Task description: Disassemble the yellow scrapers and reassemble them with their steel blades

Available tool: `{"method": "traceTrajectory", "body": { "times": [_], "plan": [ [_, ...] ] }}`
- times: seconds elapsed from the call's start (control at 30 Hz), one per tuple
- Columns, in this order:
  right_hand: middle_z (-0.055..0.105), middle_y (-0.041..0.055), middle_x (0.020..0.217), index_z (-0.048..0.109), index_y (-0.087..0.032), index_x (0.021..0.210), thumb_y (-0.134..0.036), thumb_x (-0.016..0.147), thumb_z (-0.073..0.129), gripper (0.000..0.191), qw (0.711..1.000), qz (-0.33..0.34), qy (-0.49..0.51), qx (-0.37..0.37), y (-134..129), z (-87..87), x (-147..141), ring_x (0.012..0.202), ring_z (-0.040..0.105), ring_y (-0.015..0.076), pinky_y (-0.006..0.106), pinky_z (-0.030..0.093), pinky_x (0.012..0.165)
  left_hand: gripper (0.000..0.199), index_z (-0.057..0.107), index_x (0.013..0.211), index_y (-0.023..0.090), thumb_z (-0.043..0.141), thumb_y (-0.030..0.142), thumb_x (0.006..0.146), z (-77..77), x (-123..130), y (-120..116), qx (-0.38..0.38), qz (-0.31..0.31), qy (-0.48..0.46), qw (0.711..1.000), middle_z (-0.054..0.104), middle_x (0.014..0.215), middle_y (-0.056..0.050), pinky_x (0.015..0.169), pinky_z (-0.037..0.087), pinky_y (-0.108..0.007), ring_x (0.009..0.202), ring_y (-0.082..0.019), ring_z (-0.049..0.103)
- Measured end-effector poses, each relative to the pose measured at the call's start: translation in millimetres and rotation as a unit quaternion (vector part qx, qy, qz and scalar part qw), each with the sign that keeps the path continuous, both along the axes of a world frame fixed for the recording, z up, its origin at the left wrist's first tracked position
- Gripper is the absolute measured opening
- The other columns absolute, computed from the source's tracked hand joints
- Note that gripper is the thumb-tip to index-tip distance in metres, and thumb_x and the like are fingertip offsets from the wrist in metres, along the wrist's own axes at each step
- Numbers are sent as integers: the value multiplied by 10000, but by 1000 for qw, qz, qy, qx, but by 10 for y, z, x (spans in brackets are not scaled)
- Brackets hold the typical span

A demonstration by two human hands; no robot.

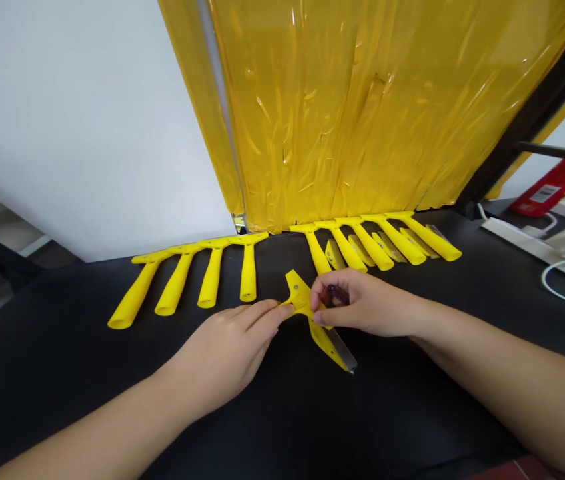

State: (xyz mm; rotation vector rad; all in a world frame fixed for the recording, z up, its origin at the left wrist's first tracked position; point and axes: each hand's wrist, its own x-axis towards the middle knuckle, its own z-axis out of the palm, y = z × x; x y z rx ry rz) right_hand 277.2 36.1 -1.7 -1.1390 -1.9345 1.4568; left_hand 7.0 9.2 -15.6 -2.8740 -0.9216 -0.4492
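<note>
In front of me lies a yellow scraper (300,293) with a broad head and a metal blade strip (343,348) along its lower right part. My left hand (232,347) is closed around its handle, which the fingers mostly hide. On the right side of the head, the fingertips of my right hand (375,305) are pinched together against the yellow plastic. A short dark stick-like tool (338,295) is tucked in that hand; its tip is hidden by the fingers. Small holes or screws show on the scraper's head.
Several yellow handles (215,277) stand in a row at the back left. Another row of yellow handles (372,247), with bladed pieces (387,247) between them, lies behind my right hand. A white power strip (532,247), cables and a red package (560,177) are at the right.
</note>
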Motion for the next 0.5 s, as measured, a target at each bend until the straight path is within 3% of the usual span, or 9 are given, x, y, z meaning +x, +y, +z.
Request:
{"method": "traceTrajectory", "body": {
  "times": [0.13, 0.33, 0.43, 0.5],
  "plan": [
    [586, -21, 747, 689, -192, 932, -296, 927, 699, 105, 998, 5, -44, 40, -33, -7, -9, 676, 495, 133, 286, 395, 625, 418, 553, 1436, 196, 469, 125, 1033, -15, 1, 3, -6, 9, 3, 1000, 713, 1329, -108, 959, 647, -410, 1088, -236, 748],
    [636, 56, 1102, 645, -213, 954, -195, 967, 619, 34, 971, -5, -87, 222, -44, 44, 37, 955, 592, 185, 337, 473, 856, 412, 548, 1439, 178, 455, 143, 1039, -16, 1, -6, 3, 40, 2, 999, 704, 1340, -116, 951, 645, -424, 1101, -249, 746],
    [643, 51, 1048, 674, -213, 950, -248, 962, 653, 43, 972, -26, -102, 212, -26, 112, 97, 869, 583, 178, 330, 469, 783, 395, 535, 1436, 160, 431, 189, 1056, 13, 2, -13, 22, 104, -3, 994, 702, 1327, -126, 886, 661, -453, 1073, -276, 754],
    [659, 47, 998, 707, -213, 929, -262, 941, 685, 55, 976, -1, -113, 185, -30, 137, 120, 857, 597, 186, 335, 473, 782, 379, 540, 1415, 160, 415, 203, 1059, 35, 3, -19, 30, 146, 6, 989, 716, 1285, -121, 806, 672, -451, 989, -281, 771]
  ]
}}
